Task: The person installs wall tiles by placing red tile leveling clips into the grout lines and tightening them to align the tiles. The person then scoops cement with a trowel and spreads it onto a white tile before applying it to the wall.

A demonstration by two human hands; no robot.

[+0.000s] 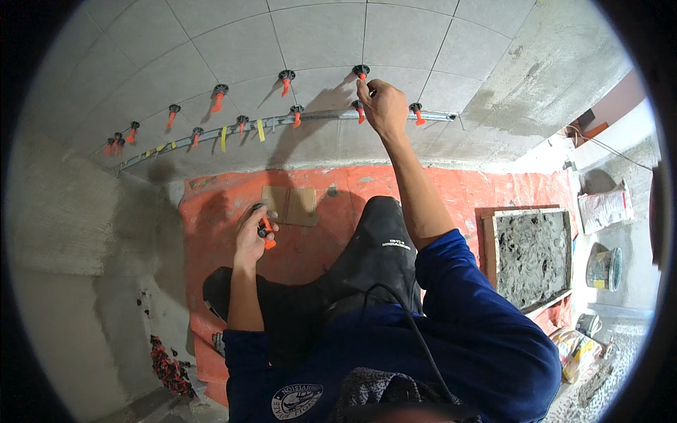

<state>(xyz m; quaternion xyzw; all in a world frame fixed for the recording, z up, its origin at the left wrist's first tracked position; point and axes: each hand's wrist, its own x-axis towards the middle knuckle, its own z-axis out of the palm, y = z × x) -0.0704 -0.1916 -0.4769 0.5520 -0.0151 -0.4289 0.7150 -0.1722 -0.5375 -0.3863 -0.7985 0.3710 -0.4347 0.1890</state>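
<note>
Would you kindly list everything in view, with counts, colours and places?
tiles: many, grey, ahead
tile clips: about twelve, red-black, on the tiles
metal strip: one, silver, across the tiles
yellow strips: several, yellow, along the metal strip
sheet: one, red, floor
cardboard: apparently one, brown, on the sheet
mortar tray: one, brown-edged, grey mortar, right
bucket: one, greenish, far right
bags: two, mostly whitish, right
loose clips: many, red-black, lower left
left hand: one, bare, holding red-black clip
right hand: one, bare, at upper row's rightmost clip
</note>
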